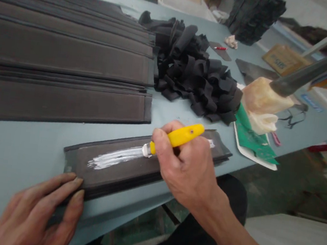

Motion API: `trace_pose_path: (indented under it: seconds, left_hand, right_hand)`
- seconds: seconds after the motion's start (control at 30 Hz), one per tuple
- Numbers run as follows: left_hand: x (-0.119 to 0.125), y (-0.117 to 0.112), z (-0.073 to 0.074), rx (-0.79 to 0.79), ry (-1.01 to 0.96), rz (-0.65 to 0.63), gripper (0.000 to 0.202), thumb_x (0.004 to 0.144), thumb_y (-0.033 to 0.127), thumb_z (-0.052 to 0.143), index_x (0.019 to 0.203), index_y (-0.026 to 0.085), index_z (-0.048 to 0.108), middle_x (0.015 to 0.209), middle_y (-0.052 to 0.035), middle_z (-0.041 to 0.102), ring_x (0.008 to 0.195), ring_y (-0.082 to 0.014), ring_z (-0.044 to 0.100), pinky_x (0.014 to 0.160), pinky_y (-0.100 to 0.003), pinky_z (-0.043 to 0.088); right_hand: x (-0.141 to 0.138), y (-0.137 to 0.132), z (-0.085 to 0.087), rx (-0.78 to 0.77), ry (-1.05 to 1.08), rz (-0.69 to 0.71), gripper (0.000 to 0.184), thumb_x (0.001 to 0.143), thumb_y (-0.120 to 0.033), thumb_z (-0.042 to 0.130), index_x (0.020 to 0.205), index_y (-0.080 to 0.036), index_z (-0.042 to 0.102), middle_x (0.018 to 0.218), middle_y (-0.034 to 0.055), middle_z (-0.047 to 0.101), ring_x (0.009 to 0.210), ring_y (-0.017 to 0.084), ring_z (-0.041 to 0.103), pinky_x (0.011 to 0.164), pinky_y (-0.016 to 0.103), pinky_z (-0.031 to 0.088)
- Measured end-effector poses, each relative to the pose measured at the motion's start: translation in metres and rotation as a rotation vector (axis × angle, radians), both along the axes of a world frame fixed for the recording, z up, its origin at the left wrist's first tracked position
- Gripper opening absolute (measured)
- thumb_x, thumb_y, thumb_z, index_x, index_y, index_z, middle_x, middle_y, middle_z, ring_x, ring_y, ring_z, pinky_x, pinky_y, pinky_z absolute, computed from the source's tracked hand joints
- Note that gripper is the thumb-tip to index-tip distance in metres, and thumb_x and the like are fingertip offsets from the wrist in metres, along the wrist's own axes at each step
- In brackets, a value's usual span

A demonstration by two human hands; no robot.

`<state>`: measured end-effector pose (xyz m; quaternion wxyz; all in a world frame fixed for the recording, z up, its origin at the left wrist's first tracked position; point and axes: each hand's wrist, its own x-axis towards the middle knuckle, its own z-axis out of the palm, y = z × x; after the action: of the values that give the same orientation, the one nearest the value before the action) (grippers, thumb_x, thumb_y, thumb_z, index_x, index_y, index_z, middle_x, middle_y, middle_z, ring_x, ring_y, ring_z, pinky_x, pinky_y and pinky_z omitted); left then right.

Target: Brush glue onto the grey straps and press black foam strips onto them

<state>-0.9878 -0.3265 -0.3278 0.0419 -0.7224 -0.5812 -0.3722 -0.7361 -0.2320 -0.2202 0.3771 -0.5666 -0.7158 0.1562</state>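
My right hand (190,169) is closed around a glue brush (185,135) with a yellow handle. Its white-coated tip touches the top of a long dark panel (109,179). A streaky band of wet white glue (115,158) runs left from the tip, and another white patch (210,143) shows beyond my knuckles. The panel tops a small stack lying slanted along the near table edge. At the stack's left near corner, my left hand (41,207) grips the edge, fingertips on top and thumb at the near side. Part of the panel is hidden behind my right hand.
Rows of similar dark panels (65,101) fill the far left. Behind the brush lies a heap of curled black strips (203,83). A glue-crusted container (258,96) with a dark handle stands right on a green sheet (247,134). Farther back are a black stack (255,15) and cardboard box (283,59).
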Motion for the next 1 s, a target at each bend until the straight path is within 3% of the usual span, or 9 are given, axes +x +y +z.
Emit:
trace_pose_path:
  seconds: [0.1, 0.17, 0.37, 0.47, 0.53, 0.6, 0.73, 0.83, 1.0]
  left_hand:
    - [0.004, 0.002, 0.006, 0.018, 0.080, -0.032, 0.019, 0.091, 0.020, 0.072, 0.110, 0.021, 0.074, 0.108, -0.0122, 0.077, 0.089, -0.0291, 0.072, 0.084, -0.046, 0.053]
    - [0.007, 0.003, 0.010, 0.043, 0.089, -0.046, 0.018, 0.091, 0.019, 0.073, 0.109, 0.018, 0.073, 0.106, -0.0135, 0.076, 0.087, -0.0290, 0.071, 0.082, -0.045, 0.053]
    - [0.010, 0.004, 0.014, 0.039, 0.092, -0.074, 0.018, 0.092, 0.021, 0.073, 0.110, 0.016, 0.072, 0.108, -0.0127, 0.077, 0.089, -0.0282, 0.071, 0.083, -0.043, 0.054]
    - [0.010, 0.003, 0.013, 0.027, 0.084, -0.056, 0.018, 0.092, 0.020, 0.073, 0.109, 0.016, 0.072, 0.108, -0.0119, 0.076, 0.091, -0.0274, 0.071, 0.085, -0.042, 0.054]
    - [0.011, 0.003, 0.013, 0.017, 0.089, -0.039, 0.020, 0.090, 0.016, 0.074, 0.110, 0.016, 0.072, 0.109, -0.0108, 0.076, 0.093, -0.0262, 0.070, 0.087, -0.041, 0.054]
    - [0.012, 0.003, 0.013, 0.037, 0.096, -0.033, 0.024, 0.088, 0.011, 0.076, 0.111, 0.016, 0.071, 0.108, -0.0099, 0.076, 0.093, -0.0246, 0.070, 0.086, -0.039, 0.054]
    - [0.015, 0.004, 0.013, 0.059, 0.102, -0.030, 0.021, 0.089, 0.010, 0.074, 0.109, 0.015, 0.070, 0.106, -0.0102, 0.076, 0.088, -0.0234, 0.070, 0.083, -0.038, 0.055]
    - [0.015, 0.004, 0.014, 0.045, 0.103, -0.016, 0.020, 0.091, 0.011, 0.072, 0.109, 0.017, 0.069, 0.106, -0.0092, 0.076, 0.089, -0.0232, 0.070, 0.083, -0.038, 0.055]
    - [0.014, 0.001, 0.015, 0.010, 0.090, -0.022, 0.022, 0.091, 0.011, 0.072, 0.111, 0.019, 0.067, 0.108, -0.0082, 0.076, 0.093, -0.0224, 0.071, 0.085, -0.037, 0.056]
  right_hand:
    - [-0.008, 0.000, -0.003, -0.049, 0.117, 0.044, 0.030, 0.099, -0.033, 0.051, 0.071, -0.022, 0.054, 0.053, -0.0064, 0.052, 0.047, 0.011, 0.051, 0.053, 0.025, 0.036]
    - [0.005, 0.001, -0.006, -0.093, 0.120, -0.002, 0.033, 0.100, -0.039, 0.051, 0.072, -0.022, 0.056, 0.051, -0.0062, 0.052, 0.046, 0.012, 0.051, 0.052, 0.026, 0.037]
    - [0.081, 0.001, 0.004, -0.083, -0.301, -0.399, 0.034, 0.088, -0.049, 0.048, 0.066, -0.025, 0.057, 0.047, 0.0002, 0.052, 0.045, 0.019, 0.051, 0.050, 0.032, 0.032]
    - [0.091, -0.003, 0.015, -0.030, -0.510, -0.523, 0.032, 0.085, -0.050, 0.045, 0.064, -0.027, 0.052, 0.045, 0.0019, 0.047, 0.047, 0.023, 0.049, 0.053, 0.034, 0.028]
    - [0.079, -0.005, 0.015, 0.006, -0.565, -0.505, 0.032, 0.087, -0.050, 0.044, 0.065, -0.027, 0.050, 0.045, 0.0015, 0.044, 0.047, 0.023, 0.047, 0.053, 0.034, 0.027]
    - [0.056, -0.006, 0.010, 0.049, -0.538, -0.396, 0.032, 0.090, -0.048, 0.045, 0.067, -0.026, 0.052, 0.045, 0.0003, 0.044, 0.045, 0.021, 0.046, 0.052, 0.033, 0.026]
    - [-0.002, -0.009, 0.000, 0.126, -0.345, -0.118, 0.030, 0.097, -0.035, 0.049, 0.069, -0.024, 0.054, 0.048, -0.0034, 0.048, 0.043, 0.015, 0.046, 0.050, 0.030, 0.028]
    - [-0.039, -0.013, -0.001, 0.064, -0.132, 0.028, 0.029, 0.099, -0.027, 0.049, 0.071, -0.023, 0.055, 0.050, -0.0063, 0.049, 0.042, 0.011, 0.046, 0.048, 0.026, 0.033]
    - [-0.073, -0.016, -0.004, 0.017, 0.109, 0.099, 0.028, 0.102, -0.026, 0.049, 0.076, -0.023, 0.057, 0.052, -0.0076, 0.052, 0.040, 0.010, 0.048, 0.048, 0.025, 0.040]
